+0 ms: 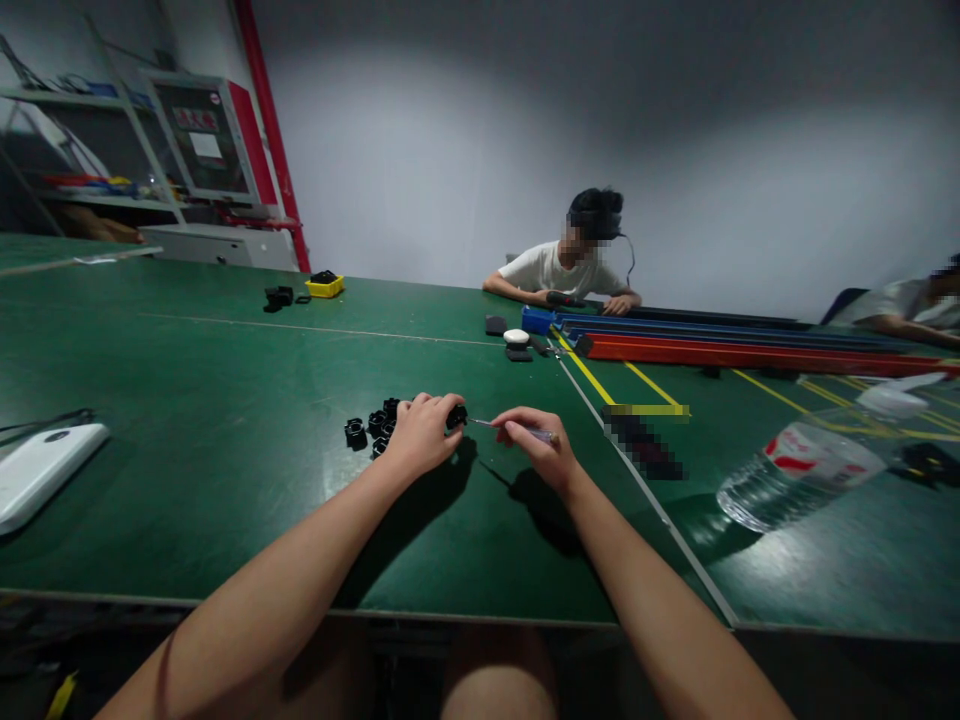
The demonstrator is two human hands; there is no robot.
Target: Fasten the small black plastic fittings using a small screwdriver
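Between the thumb and fingers of my left hand [426, 430] is a small black part [456, 416], partly covered by the fingers. My right hand [541, 446] grips a thin screwdriver [541, 435] by its clear handle. The metal shaft points left, and its tip is at or very close to the black part; I cannot tell whether they touch. Several similar black parts [356, 433] lie on the green table just left of my left hand, some of them hidden behind it.
A white phone-like device [49, 475] lies at the left. On the right stands a water bottle [802, 465]. Long red rails [712, 350] and blue ones stretch along the back right, near a white round object [516, 338]. A yellow bin [325, 288] is farther back; a co-worker [555, 265] sits opposite.
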